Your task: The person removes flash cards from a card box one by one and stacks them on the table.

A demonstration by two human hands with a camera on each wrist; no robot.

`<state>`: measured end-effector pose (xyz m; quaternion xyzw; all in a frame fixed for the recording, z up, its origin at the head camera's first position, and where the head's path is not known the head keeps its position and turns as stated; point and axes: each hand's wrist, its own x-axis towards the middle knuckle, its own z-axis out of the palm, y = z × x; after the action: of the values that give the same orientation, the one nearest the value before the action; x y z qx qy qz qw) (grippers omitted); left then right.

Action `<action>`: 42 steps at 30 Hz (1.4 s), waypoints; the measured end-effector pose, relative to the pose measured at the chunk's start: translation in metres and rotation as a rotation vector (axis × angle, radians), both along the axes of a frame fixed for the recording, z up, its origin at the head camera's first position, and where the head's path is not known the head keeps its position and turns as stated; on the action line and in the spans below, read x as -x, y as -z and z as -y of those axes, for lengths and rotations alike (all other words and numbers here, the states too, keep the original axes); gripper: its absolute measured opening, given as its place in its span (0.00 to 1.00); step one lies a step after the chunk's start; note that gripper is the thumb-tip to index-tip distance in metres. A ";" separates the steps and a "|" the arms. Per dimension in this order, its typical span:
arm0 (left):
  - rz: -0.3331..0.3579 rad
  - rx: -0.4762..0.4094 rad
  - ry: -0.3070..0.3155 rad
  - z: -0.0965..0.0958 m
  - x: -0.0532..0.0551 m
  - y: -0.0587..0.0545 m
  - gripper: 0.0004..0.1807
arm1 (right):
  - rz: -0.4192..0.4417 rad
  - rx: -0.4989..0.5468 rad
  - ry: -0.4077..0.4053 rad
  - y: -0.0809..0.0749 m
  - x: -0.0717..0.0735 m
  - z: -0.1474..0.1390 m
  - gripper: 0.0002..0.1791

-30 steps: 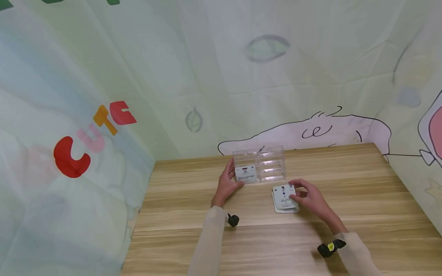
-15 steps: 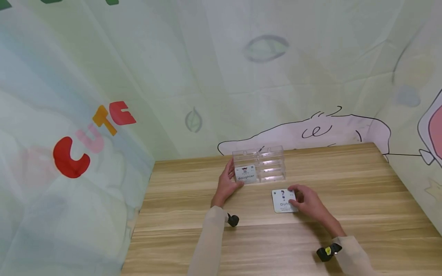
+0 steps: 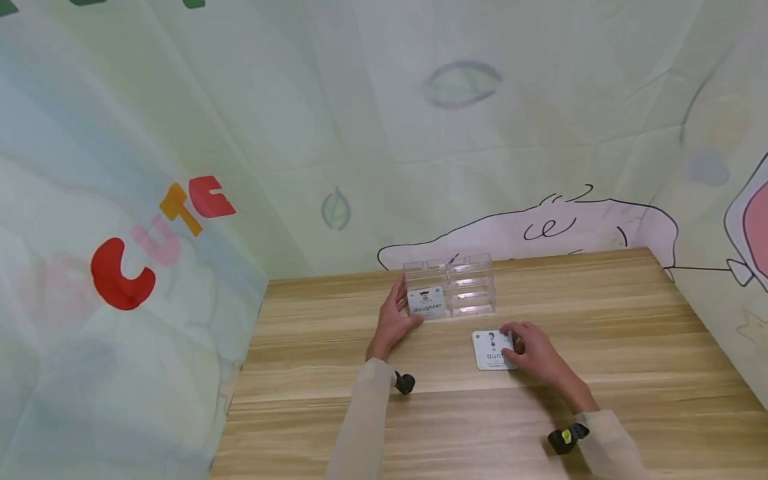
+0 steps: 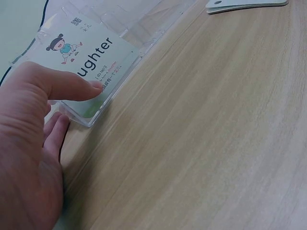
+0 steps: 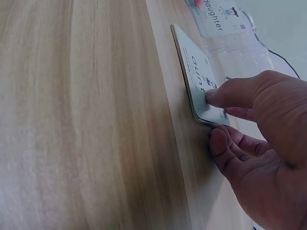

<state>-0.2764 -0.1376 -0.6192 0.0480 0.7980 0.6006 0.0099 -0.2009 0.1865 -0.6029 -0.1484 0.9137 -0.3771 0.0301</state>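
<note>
A clear plastic card rack [image 3: 472, 288] stands at the back of the table, its left column fronted by a white flash card [image 3: 427, 303] reading "daughter". My left hand [image 3: 393, 325] grips the rack's left side, with the thumb over the card's lower corner in the left wrist view and the fingers round the side. In front of the rack lies a small stack of flash cards [image 3: 487, 359], an "aunt" card on top. My right hand [image 3: 539, 353] pinches the stack at its right edge. In the right wrist view, its thumb [image 5: 223, 96] presses the top card while the fingers meet the edge.
The wooden table [image 3: 456, 420] runs back to a printed cloth wall [image 3: 372, 133]. Another cloth panel with coloured letters [image 3: 123, 273] borders the left side. The rack's right column shows several see-through slots.
The "aunt" card, earlier raised and offset over the cards below, now sits level on the stack. My right hand has come down slightly with it; the left hand stays on the rack.
</note>
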 end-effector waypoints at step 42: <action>0.005 -0.012 0.014 0.002 -0.001 -0.001 0.59 | -0.085 0.078 -0.164 -0.039 0.053 0.062 0.22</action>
<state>-0.2754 -0.1399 -0.6178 0.0521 0.7941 0.6053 0.0155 -0.2538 0.1250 -0.5638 -0.2396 0.8836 -0.4021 0.0162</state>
